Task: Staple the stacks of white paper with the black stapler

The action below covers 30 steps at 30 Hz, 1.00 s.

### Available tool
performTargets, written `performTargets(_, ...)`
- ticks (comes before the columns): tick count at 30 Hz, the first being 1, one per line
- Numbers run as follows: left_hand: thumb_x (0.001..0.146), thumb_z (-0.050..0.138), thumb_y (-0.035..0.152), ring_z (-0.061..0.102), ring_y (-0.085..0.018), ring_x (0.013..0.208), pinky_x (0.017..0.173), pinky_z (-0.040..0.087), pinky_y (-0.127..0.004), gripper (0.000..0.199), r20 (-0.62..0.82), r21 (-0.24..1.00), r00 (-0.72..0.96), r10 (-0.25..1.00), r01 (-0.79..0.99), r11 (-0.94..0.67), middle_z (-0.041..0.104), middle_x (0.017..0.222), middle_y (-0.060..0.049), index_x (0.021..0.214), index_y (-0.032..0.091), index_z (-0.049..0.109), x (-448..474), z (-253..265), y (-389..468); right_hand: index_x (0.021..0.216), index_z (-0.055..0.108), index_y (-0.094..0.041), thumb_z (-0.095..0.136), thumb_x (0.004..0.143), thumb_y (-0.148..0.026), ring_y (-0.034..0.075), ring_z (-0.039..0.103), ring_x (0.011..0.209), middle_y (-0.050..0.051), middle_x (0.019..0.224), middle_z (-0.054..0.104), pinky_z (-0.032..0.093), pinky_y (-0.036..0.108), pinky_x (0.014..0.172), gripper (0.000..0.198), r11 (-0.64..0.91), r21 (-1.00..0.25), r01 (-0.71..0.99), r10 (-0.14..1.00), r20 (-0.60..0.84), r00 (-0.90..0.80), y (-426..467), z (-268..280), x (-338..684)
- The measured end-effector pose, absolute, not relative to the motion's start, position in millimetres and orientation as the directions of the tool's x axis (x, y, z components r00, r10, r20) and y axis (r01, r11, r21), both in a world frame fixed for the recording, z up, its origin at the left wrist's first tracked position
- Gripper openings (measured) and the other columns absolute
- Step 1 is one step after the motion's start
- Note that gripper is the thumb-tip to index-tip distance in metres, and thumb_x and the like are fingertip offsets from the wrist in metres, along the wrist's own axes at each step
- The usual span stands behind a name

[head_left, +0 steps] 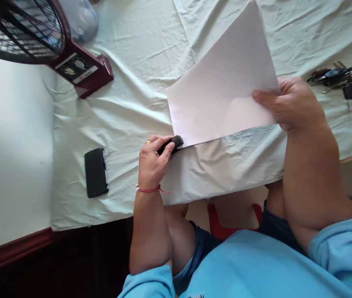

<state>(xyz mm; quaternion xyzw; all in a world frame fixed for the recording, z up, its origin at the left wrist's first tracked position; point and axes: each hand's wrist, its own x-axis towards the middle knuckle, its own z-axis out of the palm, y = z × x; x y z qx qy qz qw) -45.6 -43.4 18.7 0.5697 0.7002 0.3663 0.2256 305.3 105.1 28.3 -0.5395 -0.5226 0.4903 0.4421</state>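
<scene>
White paper (222,87) is held up over the cloth-covered table, tilted, its far corner reaching the top of the view. My right hand (294,103) pinches its right edge, thumb on top and fingers underneath. Around a small black stapler (177,141) my left hand (154,155) is closed, thumb along its near side. The stapler's front end sits at the paper's lower left corner. Most of the stapler's body is hidden by my fingers, and whether its jaws are pressed together I cannot tell.
A dark red electric fan (92,76) stands at the back left, with a clear plastic bag (81,20) behind it. A black phone (95,173) lies left of my left hand. Keys (339,78) lie at the right. The tablecloth (126,116) is wrinkled.
</scene>
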Motion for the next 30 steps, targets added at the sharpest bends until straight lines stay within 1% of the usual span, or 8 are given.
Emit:
performTargets(5, 0.098, 0.084, 0.041, 0.076, -0.03, 0.113, 0.108, 0.06, -0.043, 0.022, 0.118, 0.793, -0.21, 0.97, 0.609, 0.036, 0.085, 0.116, -0.008, 0.112, 0.028, 0.095, -32.9, 27.3, -47.2, 0.098, 0.087, -0.013, 0.103, 0.087, -0.049, 0.011, 0.075, 0.084, 0.001, 0.098, 0.083, 0.07, 0.033, 0.089, 0.041, 0.038, -0.989, 0.146, 0.999, 0.041, 0.018, 114.1, 19.4, 305.4)
performTargets(9, 0.101, 0.083, 0.04, 0.077, -0.026, 0.104, 0.099, 0.06, -0.038, 0.017, 0.139, 0.836, -0.171, 0.975, 0.549, -0.023, 0.085, 0.11, -0.007, 0.105, 0.027, 0.094, -15.1, 31.6, -45.9, 0.101, 0.088, -0.02, 0.106, 0.079, -0.063, 0.02, 0.085, 0.101, 0.004, 0.114, 0.089, 0.073, 0.042, 0.1, 0.052, 0.081, -0.996, 0.044, 0.994, 0.084, 0.077, 117.7, 19.0, 301.3)
performTargets(13, 0.109, 0.079, 0.047, 0.072, -0.02, 0.097, 0.089, 0.057, -0.03, 0.023, 0.237, 0.927, -0.494, 0.837, 0.373, -0.042, 0.08, 0.103, -0.005, 0.1, 0.027, 0.085, -13.7, 25.3, -38.0, 0.1, 0.089, -0.031, 0.111, 0.067, -0.067, 0.03, 0.085, 0.123, 0.003, 0.133, 0.087, 0.072, 0.051, 0.116, 0.054, 0.05, -0.998, -0.048, 0.993, 0.044, 0.109, 112.3, 28.2, 298.1)
performTargets(15, 0.109, 0.08, 0.056, 0.072, -0.018, 0.098, 0.084, 0.056, -0.027, 0.029, 0.192, 0.969, -0.622, 0.759, 0.243, -0.046, 0.077, 0.105, -0.004, 0.104, 0.027, 0.079, -18.4, 21.0, -33.3, 0.098, 0.089, -0.031, 0.114, 0.065, -0.062, 0.031, 0.085, 0.127, 0.002, 0.133, 0.087, 0.071, 0.051, 0.12, 0.052, 0.043, -0.993, -0.111, 0.997, 0.035, 0.072, 109.2, 31.4, 298.1)
performTargets(18, 0.101, 0.088, 0.063, 0.072, -0.018, 0.099, 0.077, 0.056, -0.025, 0.038, 0.06, 0.998, -0.613, 0.788, 0.053, -0.034, 0.076, 0.109, -0.005, 0.112, 0.029, 0.077, -22.4, 17.8, -27.7, 0.098, 0.088, -0.029, 0.114, 0.069, -0.055, 0.031, 0.084, 0.131, 0.002, 0.125, 0.089, 0.07, 0.052, 0.122, 0.046, 0.062, -0.984, -0.169, 0.998, 0.064, -0.006, 107.0, 31.8, 299.9)
performTargets(23, 0.07, 0.113, 0.042, 0.053, -0.01, 0.061, 0.053, 0.043, -0.02, 0.052, 0.037, 0.993, -0.554, 0.832, -0.07, -0.092, 0.064, 0.075, 0.005, 0.102, 0.023, 0.077, -18.7, 16.8, -22.9, 0.099, 0.089, -0.029, 0.113, 0.067, -0.06, 0.031, 0.085, 0.13, 0.0, 0.124, 0.089, 0.07, 0.051, 0.122, 0.051, 0.117, -0.978, -0.171, 0.993, 0.119, -0.002, 109.3, 25.9, 302.4)
performTargets(26, 0.066, 0.116, 0.042, 0.048, -0.007, 0.054, 0.047, 0.037, -0.018, 0.058, -0.007, 0.985, -0.597, 0.803, -0.14, -0.096, 0.062, 0.07, 0.007, 0.102, 0.022, 0.075, -18.7, 16.0, -21.5, 0.101, 0.089, -0.025, 0.111, 0.067, -0.065, 0.032, 0.086, 0.125, 0.002, 0.12, 0.089, 0.072, 0.055, 0.119, 0.056, 0.13, -0.981, -0.145, 0.991, 0.133, -0.01, 112.6, 20.8, 303.2)
performTargets(30, 0.061, 0.12, 0.039, 0.049, -0.005, 0.055, 0.046, 0.038, -0.016, 0.063, -0.092, 0.976, -0.571, 0.816, -0.216, -0.041, 0.067, 0.075, 0.007, 0.104, 0.023, 0.076, -21.4, 16.1, -20.7, 0.103, 0.09, -0.025, 0.113, 0.069, -0.055, 0.033, 0.084, 0.132, 0.0, 0.122, 0.089, 0.068, 0.056, 0.127, 0.05, 0.137, -0.971, -0.198, 0.99, 0.142, -0.013, 115.4, 16.6, 304.8)
